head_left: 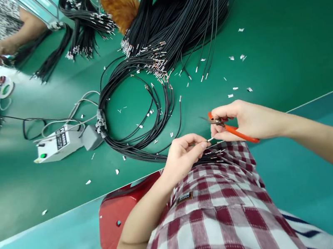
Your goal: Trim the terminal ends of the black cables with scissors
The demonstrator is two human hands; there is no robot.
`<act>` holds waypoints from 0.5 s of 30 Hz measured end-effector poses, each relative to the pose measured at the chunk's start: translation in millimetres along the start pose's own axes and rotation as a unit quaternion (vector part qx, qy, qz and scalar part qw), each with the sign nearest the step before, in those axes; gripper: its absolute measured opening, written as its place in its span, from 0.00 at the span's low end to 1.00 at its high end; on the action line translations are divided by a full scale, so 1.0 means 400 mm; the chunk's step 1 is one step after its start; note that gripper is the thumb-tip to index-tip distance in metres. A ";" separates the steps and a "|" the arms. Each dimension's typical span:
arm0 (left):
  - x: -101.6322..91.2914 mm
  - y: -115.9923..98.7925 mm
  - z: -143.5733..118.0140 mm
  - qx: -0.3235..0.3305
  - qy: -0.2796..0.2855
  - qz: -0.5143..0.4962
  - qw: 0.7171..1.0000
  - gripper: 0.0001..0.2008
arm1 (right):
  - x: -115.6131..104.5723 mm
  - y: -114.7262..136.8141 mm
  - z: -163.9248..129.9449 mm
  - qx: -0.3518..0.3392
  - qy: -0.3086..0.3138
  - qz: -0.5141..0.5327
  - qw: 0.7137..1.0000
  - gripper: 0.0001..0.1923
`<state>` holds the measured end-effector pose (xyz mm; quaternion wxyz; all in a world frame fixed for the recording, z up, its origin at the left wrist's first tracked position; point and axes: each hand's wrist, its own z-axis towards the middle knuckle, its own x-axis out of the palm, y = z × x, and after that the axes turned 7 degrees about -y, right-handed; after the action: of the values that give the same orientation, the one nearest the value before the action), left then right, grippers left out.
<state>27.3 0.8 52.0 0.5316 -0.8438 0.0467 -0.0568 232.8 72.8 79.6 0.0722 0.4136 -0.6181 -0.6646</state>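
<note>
Just beyond the apron [206, 215], the left hand [184, 155] pinches a cable [210, 139], its pale tip pointing sideways to the right hand [246, 118]. That hand grasps cutters [233, 131] and brings fingertips to the tip; the blades sit above, apart from it. Farther off lie a coil [114, 74] and loose cables [199, 14].

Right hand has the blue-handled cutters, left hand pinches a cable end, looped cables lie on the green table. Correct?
Not quite: the handle colour is wrong. The head view shows the cutters in the right hand have orange handles, not blue. The rest stands.
</note>
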 end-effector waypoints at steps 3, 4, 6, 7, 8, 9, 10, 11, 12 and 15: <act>0.001 -0.008 -0.001 0.018 0.030 0.034 0.999 0.16 | -0.008 0.005 0.001 -0.039 0.020 -0.070 0.997 0.06; 0.002 -0.009 -0.002 0.019 0.038 0.040 0.998 0.15 | -0.009 0.006 0.002 -0.049 0.025 -0.087 0.995 0.06; 0.005 -0.006 -0.002 0.016 0.047 0.042 0.998 0.15 | -0.011 0.007 0.004 -0.065 0.035 -0.115 0.991 0.05; 0.007 -0.003 -0.003 0.016 0.050 0.042 0.998 0.15 | -0.010 0.008 0.005 -0.068 0.042 -0.126 0.989 0.05; 0.008 0.001 -0.003 0.018 0.053 0.039 0.998 0.14 | -0.010 0.009 0.006 -0.071 0.051 -0.134 0.987 0.04; 0.009 0.004 -0.003 0.021 0.055 0.035 0.998 0.14 | -0.009 0.010 0.006 -0.074 0.061 -0.139 0.986 0.04; 0.010 0.008 -0.004 0.024 0.058 0.031 0.998 0.14 | -0.008 0.010 0.007 -0.076 0.071 -0.139 0.985 0.04; 0.009 0.010 -0.005 0.025 0.064 0.027 0.997 0.13 | -0.006 0.009 0.007 -0.075 0.082 -0.130 0.985 0.04; 0.008 0.011 -0.006 0.024 0.070 0.023 0.997 0.13 | -0.005 0.007 0.007 -0.067 0.094 -0.107 0.988 0.04; 0.003 0.010 -0.009 0.017 0.084 0.026 0.996 0.14 | -0.001 -0.006 0.005 -0.014 0.130 0.022 0.991 0.05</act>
<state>27.8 -4.2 50.0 0.5413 -0.8254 0.1127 -0.1146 232.8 75.1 77.4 0.1718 0.4817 -0.6028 -0.6124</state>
